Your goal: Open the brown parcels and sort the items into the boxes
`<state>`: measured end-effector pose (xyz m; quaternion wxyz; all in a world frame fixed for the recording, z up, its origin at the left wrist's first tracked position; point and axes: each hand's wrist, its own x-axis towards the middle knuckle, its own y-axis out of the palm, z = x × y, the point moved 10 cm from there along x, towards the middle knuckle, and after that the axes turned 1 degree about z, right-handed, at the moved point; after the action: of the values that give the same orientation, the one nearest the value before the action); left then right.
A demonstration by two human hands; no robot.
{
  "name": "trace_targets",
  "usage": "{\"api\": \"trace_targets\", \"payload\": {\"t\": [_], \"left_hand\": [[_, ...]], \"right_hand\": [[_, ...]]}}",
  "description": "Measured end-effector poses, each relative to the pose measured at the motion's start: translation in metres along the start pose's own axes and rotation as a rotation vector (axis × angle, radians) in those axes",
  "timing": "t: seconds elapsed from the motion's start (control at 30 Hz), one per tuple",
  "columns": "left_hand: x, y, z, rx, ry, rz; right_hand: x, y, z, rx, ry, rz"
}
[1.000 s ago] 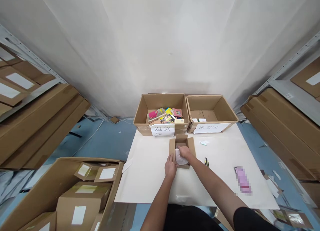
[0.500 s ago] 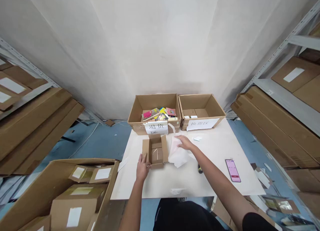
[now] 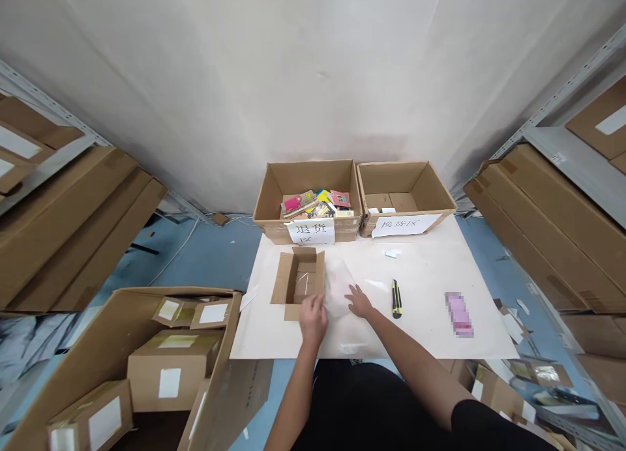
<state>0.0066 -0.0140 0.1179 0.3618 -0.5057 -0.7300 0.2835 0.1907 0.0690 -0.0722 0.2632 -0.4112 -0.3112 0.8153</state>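
A small cardboard box (image 3: 281,278) with raised and folded-out flaps stands on the white table. My left hand (image 3: 313,317) is at its front right corner with curled fingers; what they pinch, box flap or wrap edge, is hidden. Just right of the box lies a translucent whitish plastic wrap (image 3: 337,278), flat on the table. My right hand (image 3: 359,301) rests on the wrap's right side with its fingers apart. A yellow and black utility knife (image 3: 396,299) lies to the right of that hand.
Two large open boxes with paper signs stand at the back: the left box (image 3: 274,232) holds books, the right box (image 3: 443,210) small white items. A phone (image 3: 460,314) lies at the right. A big carton (image 3: 235,307) of parcels stands left of the table.
My left hand has gone from the small box's left side to its front right corner. The wrap, bunched up before, now lies flatter under my right hand. The knife has come into full view.
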Motion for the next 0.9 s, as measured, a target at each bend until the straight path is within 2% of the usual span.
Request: {"api": "trace_targets", "payload": {"t": [0.1, 0.17, 0.27, 0.33, 0.4, 0.47, 0.57, 0.67, 0.73, 0.8, 0.9], "left_hand": [[0.0, 0.044, -0.039, -0.115, 0.107, 0.148], [0.0, 0.07, -0.047, -0.165, 0.134, 0.249], [0.002, 0.101, -0.038, -0.204, 0.115, 0.357], [0.006, 0.116, -0.025, -0.221, 0.071, 0.391], [0.012, 0.127, -0.01, -0.237, 0.007, 0.402], [0.021, 0.136, 0.005, -0.228, -0.073, 0.398], [0.033, 0.155, 0.028, -0.093, -0.223, 0.433], [0.037, 0.182, 0.034, 0.014, -0.312, 0.516], [0.033, 0.206, 0.023, 0.015, -0.275, 0.611], [0.021, 0.234, 0.001, 0.049, -0.158, 0.776], [-0.001, 0.266, -0.022, 0.158, -0.016, 0.993]], "right_hand": [[0.003, 0.011, -0.005, -0.045, 0.02, 0.057], [0.003, 0.021, -0.008, -0.072, 0.019, 0.105], [-0.002, 0.034, -0.018, -0.065, 0.054, 0.13], [-0.005, 0.035, -0.024, 0.009, 0.053, 0.077], [-0.008, 0.028, -0.03, 0.158, 0.027, -0.009], [-0.013, 0.012, -0.044, 0.361, 0.054, -0.124], [-0.026, -0.012, -0.082, 0.735, 0.23, -0.326], [-0.045, -0.016, -0.112, 1.181, 0.405, -0.496], [-0.056, -0.003, -0.122, 1.43, 0.51, -0.541], [-0.07, 0.014, -0.129, 1.574, 0.63, -0.551], [-0.101, 0.03, -0.148, 1.557, 0.829, -0.636]]}}
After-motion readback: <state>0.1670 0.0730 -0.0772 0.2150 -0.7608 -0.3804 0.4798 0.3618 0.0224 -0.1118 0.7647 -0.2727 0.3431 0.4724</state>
